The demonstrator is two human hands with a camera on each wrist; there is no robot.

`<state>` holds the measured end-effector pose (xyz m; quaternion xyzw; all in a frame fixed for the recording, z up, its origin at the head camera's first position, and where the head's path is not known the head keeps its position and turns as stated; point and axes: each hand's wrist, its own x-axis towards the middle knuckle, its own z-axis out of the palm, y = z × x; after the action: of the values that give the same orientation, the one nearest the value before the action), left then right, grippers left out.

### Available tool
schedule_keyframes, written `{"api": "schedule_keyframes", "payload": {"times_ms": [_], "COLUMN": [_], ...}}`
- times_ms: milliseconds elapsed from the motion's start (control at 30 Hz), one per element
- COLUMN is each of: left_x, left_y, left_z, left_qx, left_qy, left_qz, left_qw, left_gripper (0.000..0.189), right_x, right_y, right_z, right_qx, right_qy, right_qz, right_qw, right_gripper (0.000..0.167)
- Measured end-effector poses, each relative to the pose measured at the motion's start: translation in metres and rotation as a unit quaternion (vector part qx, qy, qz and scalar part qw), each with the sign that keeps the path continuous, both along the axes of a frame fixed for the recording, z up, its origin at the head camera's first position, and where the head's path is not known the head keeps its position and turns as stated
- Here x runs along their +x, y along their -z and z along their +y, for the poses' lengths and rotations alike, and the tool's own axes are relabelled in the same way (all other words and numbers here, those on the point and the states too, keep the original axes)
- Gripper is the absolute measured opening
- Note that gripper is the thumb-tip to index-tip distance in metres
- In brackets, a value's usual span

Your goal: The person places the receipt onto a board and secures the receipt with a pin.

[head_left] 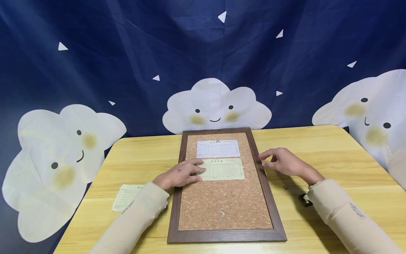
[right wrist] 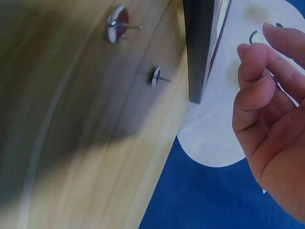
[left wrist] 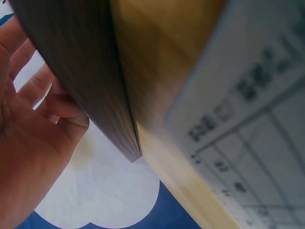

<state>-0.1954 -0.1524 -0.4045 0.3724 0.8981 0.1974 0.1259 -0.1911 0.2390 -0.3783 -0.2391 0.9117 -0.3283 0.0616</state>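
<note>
A cork board (head_left: 222, 197) with a dark brown wooden frame lies on the table. Near its top is a white printed slip (head_left: 218, 150), with a small metal tack at the slip's upper edge. Just below lies a pale yellow printed slip (head_left: 223, 170). My left hand (head_left: 182, 173) reaches over the left frame bar, its extended fingers resting on the yellow slip's left end. Beside the right frame bar hovers my right hand (head_left: 283, 162), fingers loosely bent, thumb and forefinger apart. Nothing held is plainly visible there. The right wrist view also shows that hand (right wrist: 276, 109).
Two thumbtacks, one nearer (right wrist: 117, 25) and one farther (right wrist: 156, 77), lie on the table right of the board. A small black object (head_left: 305, 200) sits by the right sleeve. Another yellow slip (head_left: 126, 197) lies left, partly under the left forearm. Something small and shiny (head_left: 222, 213) is low on the cork.
</note>
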Motion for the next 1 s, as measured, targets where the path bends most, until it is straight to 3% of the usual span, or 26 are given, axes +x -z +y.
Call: {"api": "schedule_keyframes", "payload": {"times_ms": [700, 1000], "left_x": [0.000, -0.002], "left_y": [0.000, 0.001], "left_z": [0.000, 0.000], "left_qx": [0.000, 0.002], "left_qy": [0.008, 0.002], "left_qz": [0.004, -0.004], "left_qw": [1.0000, 1.0000], "left_gripper": [0.044, 0.044], "right_x": [0.006, 0.010], "right_y": [0.002, 0.006], "right_z": [0.026, 0.033], "right_qx": [0.005, -0.008], "right_qy": [0.035, 0.033], "right_qz": [0.002, 0.012], "right_qw": [0.9994, 0.9993], "right_gripper": [0.026, 0.005]}}
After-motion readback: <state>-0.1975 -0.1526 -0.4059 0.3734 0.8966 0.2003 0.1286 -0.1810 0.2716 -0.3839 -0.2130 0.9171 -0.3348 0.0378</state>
